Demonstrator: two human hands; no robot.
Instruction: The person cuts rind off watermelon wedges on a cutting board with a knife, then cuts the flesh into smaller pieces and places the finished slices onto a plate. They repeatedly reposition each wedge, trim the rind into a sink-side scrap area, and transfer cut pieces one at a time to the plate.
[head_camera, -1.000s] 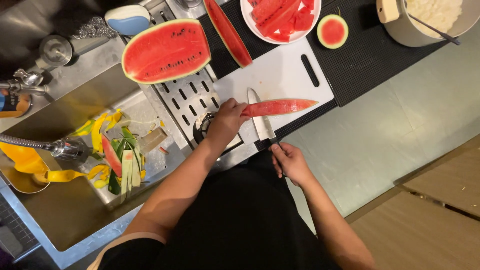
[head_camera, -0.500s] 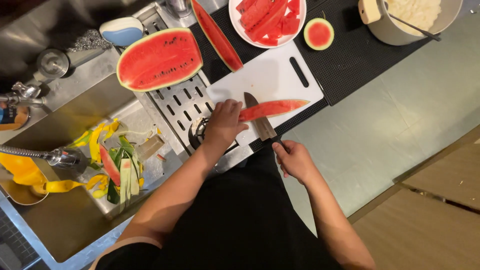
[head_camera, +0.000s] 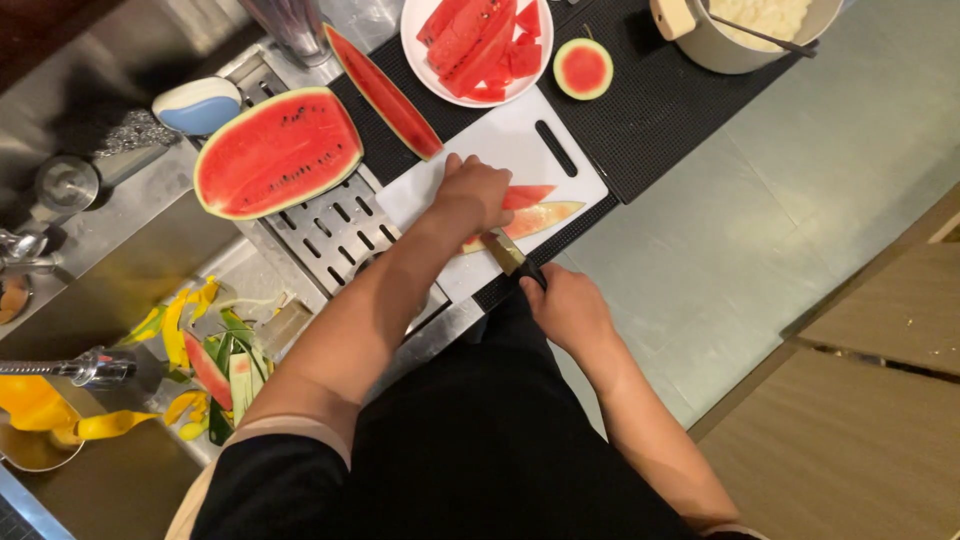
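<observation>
watermelon slice (head_camera: 535, 216) on cutting board (head_camera: 500, 140) | plate (head_camera: 420, 55) behind board

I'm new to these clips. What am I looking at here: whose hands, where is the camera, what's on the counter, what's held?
No machine here: a person works bare-handed, filmed from a camera on their own head, looking down. The left hand presses a watermelon slice onto a white cutting board. The right hand grips a knife, its blade at the slice. Nearby lie a watermelon half, a long wedge, a plate of cut pieces, a round end piece and a pot. Peels fill the sink at left.
</observation>
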